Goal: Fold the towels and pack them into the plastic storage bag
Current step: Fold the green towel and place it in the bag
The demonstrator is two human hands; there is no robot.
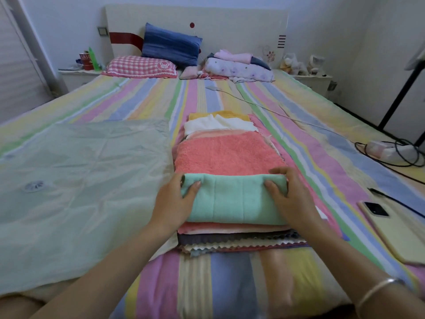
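Left hand (174, 201) and right hand (292, 200) both gripping the ends of one green towel (234, 200) on the near stack (241, 240), one plastic bag (80, 180) left

Soft, even light, moderately bright, with a cool cast on the walls (345, 24); source not in view. No hard shadows, only faint shading beneath the left hand (177, 199) and right hand (289, 196) where they grip the green towel (232, 199). Dull sheen on the creased plastic bag (76, 176) by the left edge of the bed (138, 95). Strong wide-angle bowing at the frame edges. Forearms (110, 268) nearest the camera are soft. Headboard (230, 21) end slightly hazy and smeared.
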